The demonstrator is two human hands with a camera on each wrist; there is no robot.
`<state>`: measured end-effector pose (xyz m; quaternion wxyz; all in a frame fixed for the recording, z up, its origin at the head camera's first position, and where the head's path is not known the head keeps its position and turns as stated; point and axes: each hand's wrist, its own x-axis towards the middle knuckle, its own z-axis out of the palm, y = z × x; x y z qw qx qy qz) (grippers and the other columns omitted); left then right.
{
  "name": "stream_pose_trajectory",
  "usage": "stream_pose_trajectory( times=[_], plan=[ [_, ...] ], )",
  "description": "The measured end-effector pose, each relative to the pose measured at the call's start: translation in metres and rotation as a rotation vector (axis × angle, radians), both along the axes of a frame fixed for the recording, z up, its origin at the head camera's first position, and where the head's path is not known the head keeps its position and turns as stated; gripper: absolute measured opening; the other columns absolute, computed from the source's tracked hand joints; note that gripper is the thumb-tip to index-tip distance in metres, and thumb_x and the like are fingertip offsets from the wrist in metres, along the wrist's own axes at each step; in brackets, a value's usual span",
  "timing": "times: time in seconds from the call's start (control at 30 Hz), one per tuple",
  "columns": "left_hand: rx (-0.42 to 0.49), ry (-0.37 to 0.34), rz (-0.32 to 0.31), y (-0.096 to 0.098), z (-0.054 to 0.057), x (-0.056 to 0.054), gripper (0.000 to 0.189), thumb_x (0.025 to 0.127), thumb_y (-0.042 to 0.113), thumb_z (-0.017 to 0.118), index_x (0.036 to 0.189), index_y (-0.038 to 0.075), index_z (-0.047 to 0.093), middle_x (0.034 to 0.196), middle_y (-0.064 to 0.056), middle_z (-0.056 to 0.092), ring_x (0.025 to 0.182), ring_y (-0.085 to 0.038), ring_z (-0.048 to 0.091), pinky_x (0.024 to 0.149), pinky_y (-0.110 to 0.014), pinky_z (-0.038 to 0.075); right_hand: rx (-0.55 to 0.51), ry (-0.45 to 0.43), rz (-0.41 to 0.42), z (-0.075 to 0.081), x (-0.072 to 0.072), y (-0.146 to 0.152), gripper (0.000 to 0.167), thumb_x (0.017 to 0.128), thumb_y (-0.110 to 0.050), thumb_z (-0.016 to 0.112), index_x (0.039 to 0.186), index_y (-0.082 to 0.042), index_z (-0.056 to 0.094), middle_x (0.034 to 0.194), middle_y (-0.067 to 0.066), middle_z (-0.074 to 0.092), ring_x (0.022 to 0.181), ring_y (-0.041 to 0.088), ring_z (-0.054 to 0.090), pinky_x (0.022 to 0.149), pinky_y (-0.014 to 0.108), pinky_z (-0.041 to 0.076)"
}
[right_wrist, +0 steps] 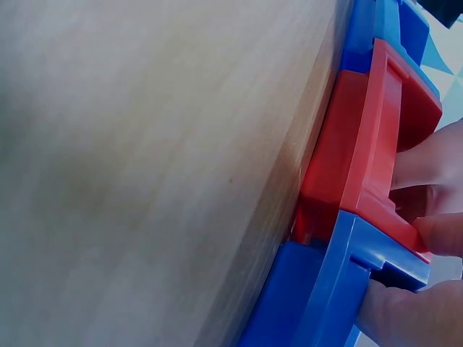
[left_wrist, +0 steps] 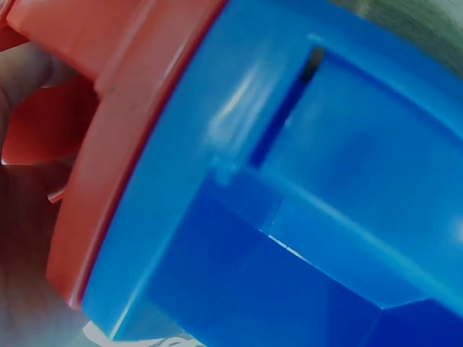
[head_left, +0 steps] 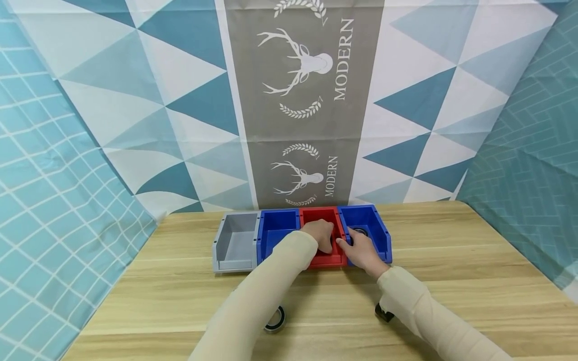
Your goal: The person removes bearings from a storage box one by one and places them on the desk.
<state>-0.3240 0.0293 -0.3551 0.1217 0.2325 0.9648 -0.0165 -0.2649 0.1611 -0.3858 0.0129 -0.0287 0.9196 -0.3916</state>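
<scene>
Reaching down into the red bin (head_left: 322,259), my left hand (head_left: 319,234) has its fingers mostly hidden by the hand and bin walls. The left wrist view shows part of that hand against the red bin wall (left_wrist: 137,94). My right hand (head_left: 361,250) lies over the wall between the red bin and the right blue bin (head_left: 381,245), thumb and forefinger spread apart. In the right wrist view its fingers (right_wrist: 405,311) are right at the blue bin's rim (right_wrist: 325,289). A black ring (head_left: 361,231) lies inside that blue bin, just beyond the right fingers.
Left of the red bin stand another blue bin (head_left: 271,235) and a grey bin (head_left: 237,240) in the same row. A bearing (head_left: 275,319) lies on the wooden table (head_left: 334,321), partly behind my left sleeve. Under my right forearm sits a small black part (head_left: 384,314).
</scene>
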Motion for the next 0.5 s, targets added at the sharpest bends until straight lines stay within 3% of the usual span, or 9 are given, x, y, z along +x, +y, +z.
stream_pose_trajectory(
  times=[0.2,0.5],
  plan=[
    [0.011,-0.006,0.013,0.0003,-0.0016,0.0030,0.037,0.080,0.021,0.068,0.115,0.013,0.059,0.100,0.000,0.067,0.080,-0.013,0.056,0.083,-0.028,0.055,0.003,0.001,-0.009,-0.0014,-0.0007,-0.0001,0.061,0.099,-0.025,0.051,0.147,0.004,0.030,0.149,0.027,0.037,0.138,0.045,0.035,0.109,0.057,0.036],
    [0.015,-0.008,0.009,0.0019,-0.0049,-0.0014,0.018,0.081,0.024,0.067,0.095,0.014,0.062,0.086,0.001,0.063,0.073,-0.013,0.054,0.066,-0.024,0.047,-0.007,0.015,-0.009,-0.0034,-0.0023,-0.0008,0.061,0.098,-0.026,0.053,0.147,0.003,0.031,0.148,0.027,0.039,0.137,0.045,0.037,0.109,0.057,0.037]
  ],
)
